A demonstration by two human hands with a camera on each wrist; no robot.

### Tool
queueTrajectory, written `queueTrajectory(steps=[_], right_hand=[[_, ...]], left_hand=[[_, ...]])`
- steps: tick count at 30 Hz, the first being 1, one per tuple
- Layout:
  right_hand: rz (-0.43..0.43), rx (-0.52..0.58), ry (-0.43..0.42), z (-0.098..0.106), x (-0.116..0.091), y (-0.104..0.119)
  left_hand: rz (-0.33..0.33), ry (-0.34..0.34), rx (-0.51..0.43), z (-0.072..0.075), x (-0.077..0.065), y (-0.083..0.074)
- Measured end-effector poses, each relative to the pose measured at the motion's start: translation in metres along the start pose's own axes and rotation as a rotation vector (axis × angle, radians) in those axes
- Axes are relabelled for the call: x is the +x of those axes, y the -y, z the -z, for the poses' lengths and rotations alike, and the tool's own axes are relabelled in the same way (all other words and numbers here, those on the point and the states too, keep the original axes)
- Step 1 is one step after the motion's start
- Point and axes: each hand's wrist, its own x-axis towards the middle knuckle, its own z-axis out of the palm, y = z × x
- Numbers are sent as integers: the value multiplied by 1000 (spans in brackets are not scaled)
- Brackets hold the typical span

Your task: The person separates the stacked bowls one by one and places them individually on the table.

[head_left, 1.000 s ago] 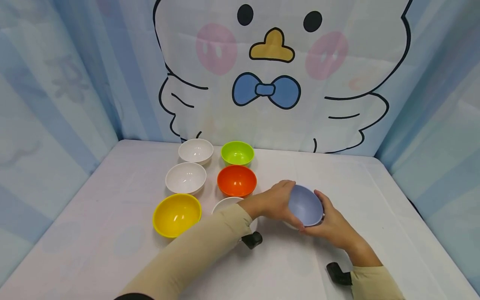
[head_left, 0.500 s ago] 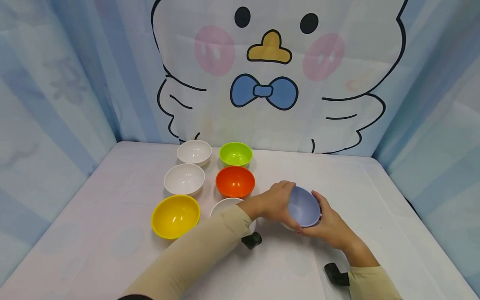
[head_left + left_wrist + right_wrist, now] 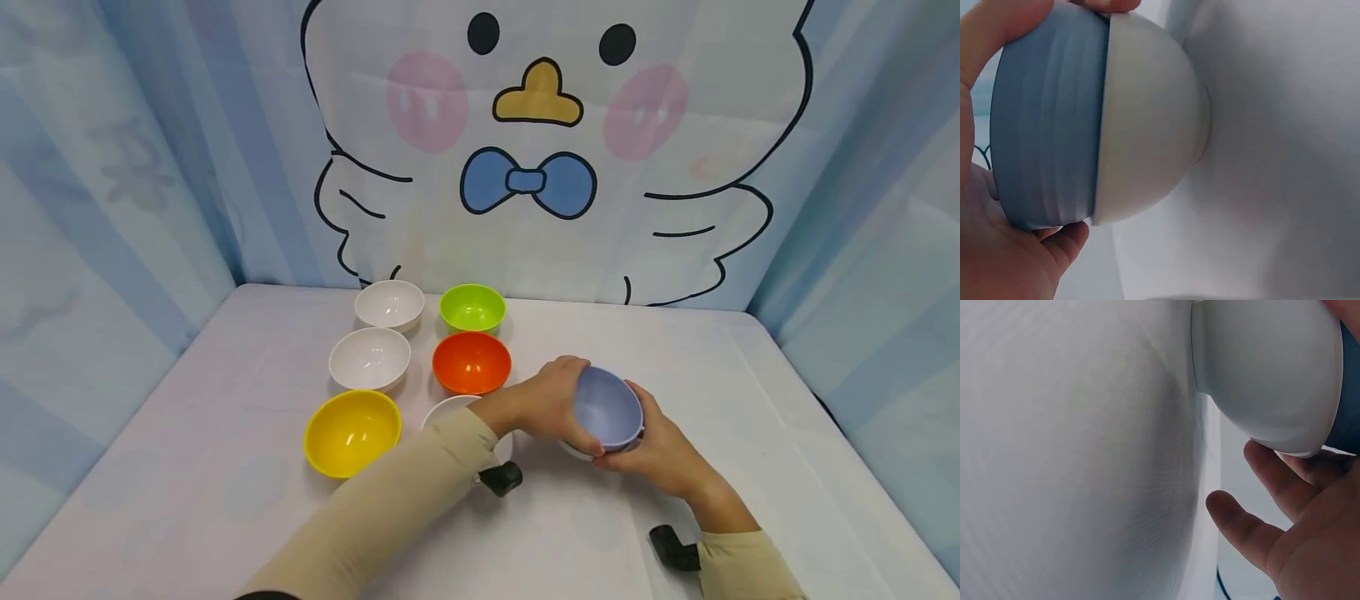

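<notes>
A periwinkle-blue bowl sits in the mouth of a white bowl, right of the table's middle. My left hand grips the blue bowl from its left side, thumb and fingers spread round its wall near the seam between the two bowls. From the opposite side my right hand holds the blue bowl, with fingertips at the white bowl's rim in the right wrist view. The white bowl is mostly hidden by the hands in the head view; its foot is close to the tablecloth in the left wrist view.
To the left stand a yellow bowl, two white bowls, an orange bowl and a green bowl. Another white bowl is partly covered by the left forearm. A patterned curtain closes off the table's back.
The blue bowl has risen very slightly in the hands, showing a bit more of the white rim below it. The other bowls stay in place.
</notes>
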Motion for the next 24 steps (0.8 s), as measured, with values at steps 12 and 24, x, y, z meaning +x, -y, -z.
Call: queueTrajectory(steps=[12, 24], right_hand=[[-12, 21, 7, 0, 0, 4], [-72, -72, 19, -3, 8, 9]], left_hand=[[-32, -67, -56, 27, -17, -7], [-6, -138, -130, 74, -56, 6]])
